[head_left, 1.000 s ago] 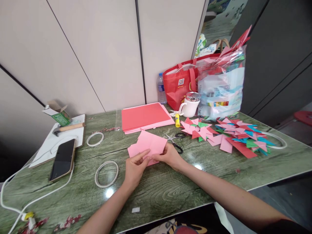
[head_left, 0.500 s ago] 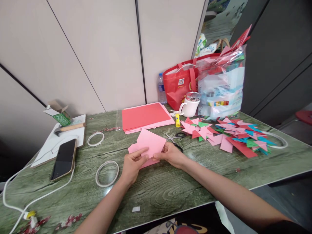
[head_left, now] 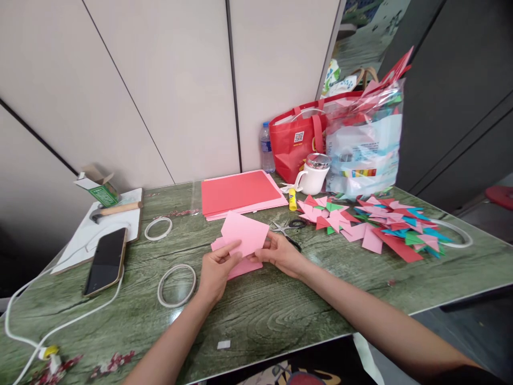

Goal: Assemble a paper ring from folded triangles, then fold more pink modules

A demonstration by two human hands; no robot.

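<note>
A pink sheet of paper (head_left: 244,232) is tilted up above a small stack of pink paper (head_left: 245,268) on the table. My left hand (head_left: 217,267) pinches the sheet at its lower left edge, thumb in front. On the lower right corner, my right hand (head_left: 282,254) has its fingers closed, with the fingertips partly behind the sheet. Scissors (head_left: 285,229) with black handles lie just beyond the right hand. Behind the sheet rests a pile of large red and pink paper (head_left: 240,193).
A yellow glue stick (head_left: 292,199) and white mug (head_left: 315,175) stand near a red bag (head_left: 294,141). Folded paper pieces (head_left: 393,219) spread at right. Two tape rolls (head_left: 177,286), a phone (head_left: 105,262) with cable, and a hammer (head_left: 120,209) on a white board lie left.
The held pink sheet has shifted slightly left and turned a little. Both hands remain at its lower edges, and the view has moved slightly.
</note>
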